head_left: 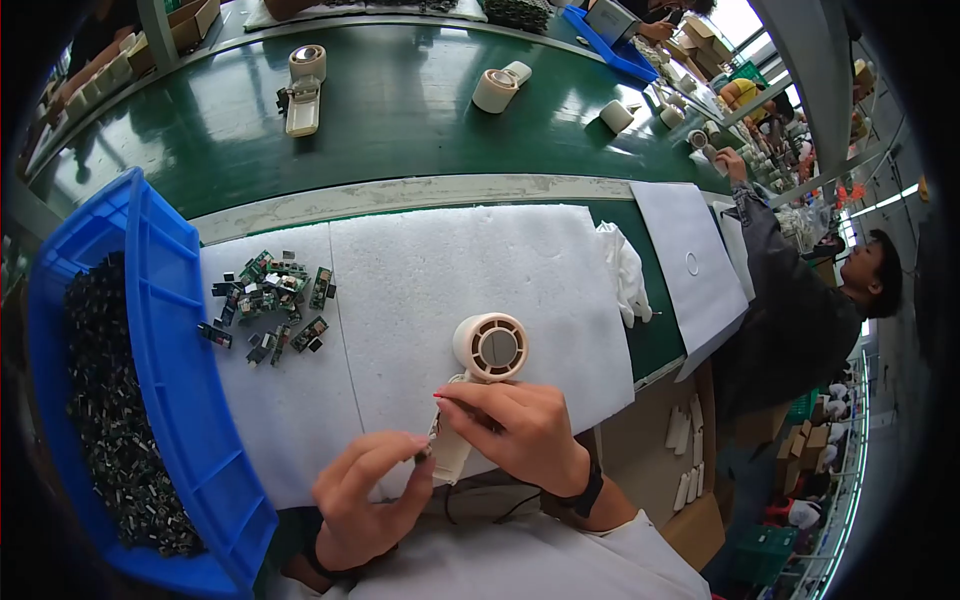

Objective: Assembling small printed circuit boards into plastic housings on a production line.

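Note:
My right hand (520, 430) grips the handle of a cream hand-held fan (490, 348), whose round grille head lies on a white foam sheet (440, 270). My left hand (370, 495) pinches a small dark part against the base of the fan's handle, beside my right fingertips. A loose pile of small green circuit boards (268, 305) lies on the foam to the upper left of my hands.
A blue plastic bin (165, 330) full of small black parts stands at the left. A green conveyor belt (400, 110) behind carries several cream fan pieces (303, 90). A white glove (625, 272) lies at the foam's right edge. Another person (800, 300) works at the right.

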Tool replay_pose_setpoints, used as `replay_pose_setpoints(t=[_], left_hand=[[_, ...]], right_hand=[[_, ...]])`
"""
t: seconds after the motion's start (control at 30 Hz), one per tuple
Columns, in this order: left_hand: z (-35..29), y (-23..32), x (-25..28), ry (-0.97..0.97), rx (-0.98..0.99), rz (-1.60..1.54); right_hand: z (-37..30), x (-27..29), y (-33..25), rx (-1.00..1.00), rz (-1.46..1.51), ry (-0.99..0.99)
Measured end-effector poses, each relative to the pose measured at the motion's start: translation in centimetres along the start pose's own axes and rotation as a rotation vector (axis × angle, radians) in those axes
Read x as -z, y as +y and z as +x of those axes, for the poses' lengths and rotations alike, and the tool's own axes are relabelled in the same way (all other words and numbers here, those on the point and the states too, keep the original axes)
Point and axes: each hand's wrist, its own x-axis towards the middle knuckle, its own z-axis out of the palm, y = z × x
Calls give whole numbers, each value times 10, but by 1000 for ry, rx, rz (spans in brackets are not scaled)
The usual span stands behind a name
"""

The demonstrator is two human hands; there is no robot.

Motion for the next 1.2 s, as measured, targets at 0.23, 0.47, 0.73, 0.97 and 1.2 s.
replay_pose_setpoints(t=[0.23,0.47,0.73,0.97,1.2], left_hand=[[5,-21,-3,48,165,-12],[13,-22,-2,-69,261,-288],[9,-20,1,-161,261,-422],[8,-20,2,-203,284,-407],[7,-24,3,-202,183,-329]], right_hand=[[5,-6,5,-32,72,-13],[3,4,-4,-102,171,-68],[5,2,-12,-112,226,-93],[4,3,-10,-137,221,-95],[0,5,-7,-106,247,-105]])
